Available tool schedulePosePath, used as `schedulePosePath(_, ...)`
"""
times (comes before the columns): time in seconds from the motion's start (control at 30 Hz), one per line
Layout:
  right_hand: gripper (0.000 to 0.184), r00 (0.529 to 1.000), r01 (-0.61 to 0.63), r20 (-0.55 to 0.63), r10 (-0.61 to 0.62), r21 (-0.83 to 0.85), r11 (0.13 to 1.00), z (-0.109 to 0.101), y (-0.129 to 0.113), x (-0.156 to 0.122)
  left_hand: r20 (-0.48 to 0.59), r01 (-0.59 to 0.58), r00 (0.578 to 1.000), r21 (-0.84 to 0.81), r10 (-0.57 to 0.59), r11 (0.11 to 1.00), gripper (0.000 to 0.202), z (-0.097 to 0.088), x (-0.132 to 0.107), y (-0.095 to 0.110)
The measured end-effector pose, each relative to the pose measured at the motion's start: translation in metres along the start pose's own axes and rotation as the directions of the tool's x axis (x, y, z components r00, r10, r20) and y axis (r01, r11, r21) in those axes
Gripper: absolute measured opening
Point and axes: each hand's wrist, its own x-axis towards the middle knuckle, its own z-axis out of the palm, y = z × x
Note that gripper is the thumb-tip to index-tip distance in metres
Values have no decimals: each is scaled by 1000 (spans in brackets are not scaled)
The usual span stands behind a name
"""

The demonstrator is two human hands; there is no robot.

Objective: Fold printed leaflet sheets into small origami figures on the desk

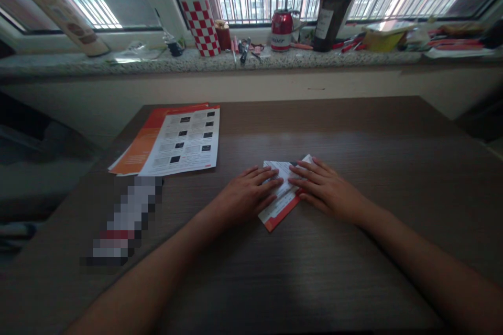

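Observation:
A small folded sheet of printed paper [280, 204], white with an orange-red band along its lower right edge, lies on the brown table. From the left, my left hand [249, 191] rests on it with fingers stretched out flat. My right hand [326, 186] presses flat on its right side, fingers extended and slightly spread. Both palms face down, and a narrow strip of paper shows between the fingertips. Parts of the sheet's left and right edges are hidden under the fingers.
A stack of orange and white printed sheets [184, 141] lies at the table's back left. Nearer me is a pixelated, blurred object [126, 220]. Along the granite windowsill [157, 65] stand a checkered bottle [202, 26], a red mug-like container [282, 31], a dark cup [330, 18] and assorted items.

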Motion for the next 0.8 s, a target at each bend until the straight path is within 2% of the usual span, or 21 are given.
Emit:
schedulePosePath(0.1, 43, 998, 10, 56, -9, -7, 1000, 0, 2, -2, 0, -31, 1000, 0, 31, 1000, 44, 1, 1, -4)
schedulePosePath(0.27, 41, 999, -2, 48, 1, 21, 1000, -4, 2, -5, -26, -59, 998, 25, 59, 998, 40, 0, 1, -1)
schedulePosePath(0.5, 40, 997, -26, 68, 24, 30, 999, -7, 1, -4, 53, -69, 996, 33, 67, 997, 52, -3, 0, -3)
schedulePosePath(0.67, 44, 995, -23, 102, 21, 23, 999, -4, 5, -6, 48, -58, 997, -27, 59, 998, 41, -9, 0, 2)
schedulePosePath(0.8, 46, 997, -24, 77, 21, 41, 999, -3, 6, -6, 28, -54, 998, -44, 55, 998, 38, -11, 1, 5)
